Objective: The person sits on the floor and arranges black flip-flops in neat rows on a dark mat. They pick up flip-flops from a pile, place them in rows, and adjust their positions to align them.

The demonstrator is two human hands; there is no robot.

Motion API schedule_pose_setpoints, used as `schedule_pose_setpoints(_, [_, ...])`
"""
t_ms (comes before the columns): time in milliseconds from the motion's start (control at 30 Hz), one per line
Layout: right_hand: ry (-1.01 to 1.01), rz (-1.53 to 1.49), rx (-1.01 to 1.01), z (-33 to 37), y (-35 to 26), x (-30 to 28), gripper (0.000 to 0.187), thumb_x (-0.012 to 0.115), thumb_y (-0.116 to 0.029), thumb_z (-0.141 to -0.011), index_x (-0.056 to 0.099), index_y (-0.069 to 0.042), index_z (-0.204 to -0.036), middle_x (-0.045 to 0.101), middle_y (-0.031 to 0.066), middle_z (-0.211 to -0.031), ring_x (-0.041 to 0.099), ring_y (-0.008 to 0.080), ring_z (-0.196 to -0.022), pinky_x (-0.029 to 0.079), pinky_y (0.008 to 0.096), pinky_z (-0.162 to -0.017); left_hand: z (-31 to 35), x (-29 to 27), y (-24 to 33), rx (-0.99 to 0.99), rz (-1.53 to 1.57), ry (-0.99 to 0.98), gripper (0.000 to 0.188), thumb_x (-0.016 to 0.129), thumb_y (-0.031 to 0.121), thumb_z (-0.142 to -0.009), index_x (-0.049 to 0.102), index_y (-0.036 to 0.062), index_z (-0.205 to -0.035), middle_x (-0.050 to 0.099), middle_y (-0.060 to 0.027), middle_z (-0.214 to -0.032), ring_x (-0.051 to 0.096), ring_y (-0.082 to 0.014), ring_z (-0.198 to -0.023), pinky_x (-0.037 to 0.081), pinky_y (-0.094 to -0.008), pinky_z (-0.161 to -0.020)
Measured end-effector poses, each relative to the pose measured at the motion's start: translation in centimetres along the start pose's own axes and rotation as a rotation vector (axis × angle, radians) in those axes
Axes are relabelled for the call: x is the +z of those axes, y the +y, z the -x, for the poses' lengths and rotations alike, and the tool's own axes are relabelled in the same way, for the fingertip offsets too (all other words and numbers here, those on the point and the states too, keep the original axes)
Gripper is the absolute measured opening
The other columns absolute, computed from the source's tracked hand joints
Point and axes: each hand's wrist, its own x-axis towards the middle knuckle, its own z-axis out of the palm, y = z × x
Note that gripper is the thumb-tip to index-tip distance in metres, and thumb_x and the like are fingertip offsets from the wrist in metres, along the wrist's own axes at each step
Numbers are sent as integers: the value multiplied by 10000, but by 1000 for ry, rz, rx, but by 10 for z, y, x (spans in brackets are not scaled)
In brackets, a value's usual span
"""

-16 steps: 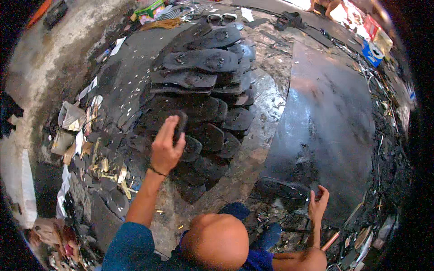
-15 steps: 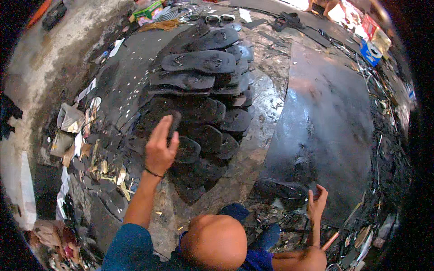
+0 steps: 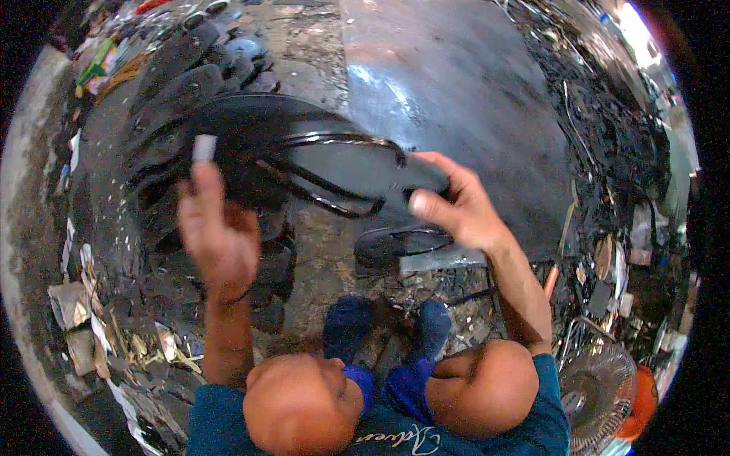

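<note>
My right hand (image 3: 464, 201) grips one end of a black strapped sandal (image 3: 342, 163), thumb on top and fingers beyond its edge. The sandal is raised in front of me, with two glossy dark straps across its sole. My left hand (image 3: 219, 235) is blurred, close to the sandal's other end, with one finger stretched upward and the others bent and apart. A small white patch (image 3: 204, 148) shows at that fingertip; I cannot tell what it is. Below the raised sandal lies another black sandal (image 3: 376, 251) by the near edge of a dark sheet (image 3: 456, 83).
Several black sandals and soles (image 3: 194, 83) are piled at the left. Scraps and cuttings (image 3: 163, 342) litter the floor on both sides. A fan (image 3: 597, 403) with an orange part stands at the lower right. My feet (image 3: 350, 327) are between the pile and the sheet.
The view has swung right. My right hand, earlier low by a sandal at the sheet's edge, now holds a sandal up. My left hand has left the pile and come near the raised sandal.
</note>
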Motion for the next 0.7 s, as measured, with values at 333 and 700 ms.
schedule_pose_setpoints(333, [394,-205,282,29,133,-105,426,739,-227,-928,601,-34,-1282,674,65,-1149,651,187,-1007,599,380,-825,54,83,-162,-605,-231,-145,424,774,127,-885,615,-31,-1246,684,-95,-1136,654,-155,-1019,548,-299,-886])
schedule_pose_setpoints(700, [703,275,292,29,217,-100,614,877,-361,-769,628,-32,-1225,704,107,-1038,654,186,-932,551,345,-809,62,77,-213,-608,-657,-171,530,855,281,-800,667,-63,-1157,743,-167,-1009,727,-212,-910,581,-334,-815])
